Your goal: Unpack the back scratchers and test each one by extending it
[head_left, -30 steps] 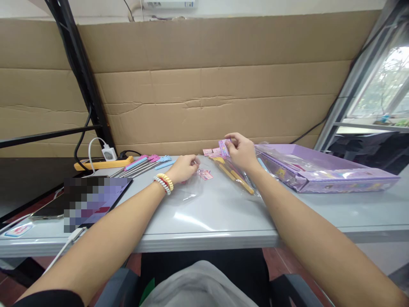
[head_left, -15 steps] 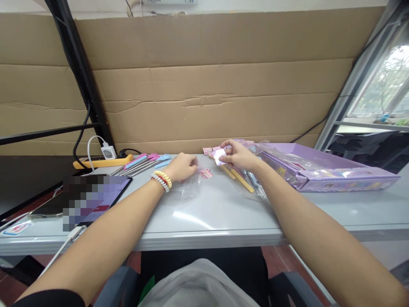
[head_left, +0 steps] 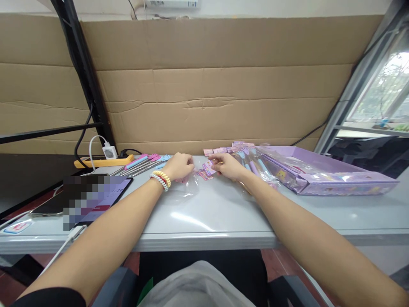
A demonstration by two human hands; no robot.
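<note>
My left hand (head_left: 180,166), with bracelets at its wrist, is curled closed on clear plastic bags (head_left: 188,186) lying on the table. My right hand (head_left: 227,166) pinches a small pink and purple printed card (head_left: 208,168) between thumb and fingers. It holds this card low, over similar cards (head_left: 204,175) on the tabletop. Beyond my left wrist lie loose back scratchers (head_left: 143,165) with metal rods and pink and blue hand-shaped heads. Several bagged back scratchers (head_left: 254,164) with blue and purple parts are right of my right hand, partly hidden by its forearm.
A lilac box (head_left: 348,182) stands open on the right, with clear plastic over its edge. At left are a tablet (head_left: 108,198), a phone, a yellow power strip (head_left: 105,162) and white cables. A cardboard sheet (head_left: 223,85) backs the table.
My right hand has moved left and down with the card, bringing it over the other cards. The yellow sticks are now mostly hidden by my right arm. My left hand has barely moved.
</note>
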